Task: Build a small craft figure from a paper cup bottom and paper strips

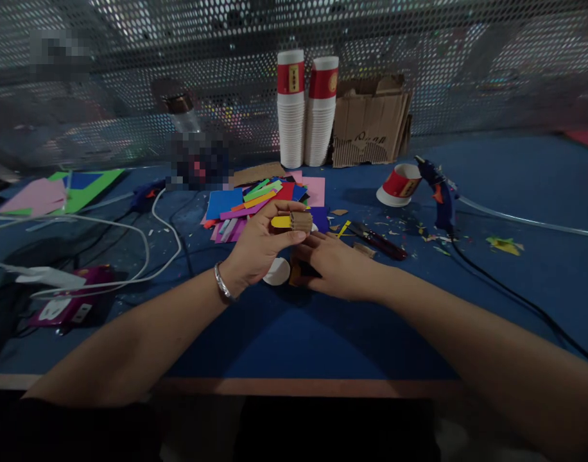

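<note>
My left hand [265,240], with a silver bangle at the wrist, is closed around a small corrugated cardboard piece [302,222]. A yellow paper strip [281,222] shows against that piece, between thumb and fingers. Just to the right, my right hand [335,264] is low over the table, its fingertips close to the left thumb. A small brown-yellow piece [295,273] sits between its thumb and fingers, partly in shadow. Beside it lies a round white disc [276,272]. Behind my hands is a heap of coloured paper strips and sheets [248,202].
Two stacks of paper cups [291,109] stand at the back by a cardboard box [371,122]. Right are a single cup [400,185], a glue gun [441,196] with its cord, and dark-red-handled scissors [378,241]. A purple power strip [75,301] with cables lies left, near another glue gun [147,194].
</note>
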Motion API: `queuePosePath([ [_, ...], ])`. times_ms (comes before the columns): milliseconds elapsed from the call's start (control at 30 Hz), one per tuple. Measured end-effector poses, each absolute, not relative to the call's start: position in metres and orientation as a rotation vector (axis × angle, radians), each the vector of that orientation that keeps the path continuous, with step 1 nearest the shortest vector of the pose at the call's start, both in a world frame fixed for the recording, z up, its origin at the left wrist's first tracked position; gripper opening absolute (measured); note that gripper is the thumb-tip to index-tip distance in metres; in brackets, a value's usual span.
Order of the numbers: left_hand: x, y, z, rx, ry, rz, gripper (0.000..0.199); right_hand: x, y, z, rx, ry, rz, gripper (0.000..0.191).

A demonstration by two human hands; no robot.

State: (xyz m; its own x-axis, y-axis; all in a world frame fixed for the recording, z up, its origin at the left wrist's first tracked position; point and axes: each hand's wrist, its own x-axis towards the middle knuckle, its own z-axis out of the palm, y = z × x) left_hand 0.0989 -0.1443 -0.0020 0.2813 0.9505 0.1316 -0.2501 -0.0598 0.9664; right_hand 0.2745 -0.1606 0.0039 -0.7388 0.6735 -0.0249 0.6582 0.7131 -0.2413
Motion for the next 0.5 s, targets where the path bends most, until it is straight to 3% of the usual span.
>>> queuePosePath([
  [167, 0.0994, -0.1432, -0.003, 1.249, 0.762, 1.154, 0.045, 0.2764, -0.16, 0.0002, -1.06, -2.822, 0.433, 0.02],
  [333, 0.1002, -0.1422, -0.0034, 1.227, 0.771, 1.155, 0.047, 0.2773, -0.1594, 0.0016, -1.057, -2.828, 0.444, 0.029],
  [500, 0.101, -0.1422, -0.0027, 1.196, 0.755, 1.165, 0.047, 0.2793, -0.1582, -0.0001, -0.996, -2.792, 0.448, 0.019],
])
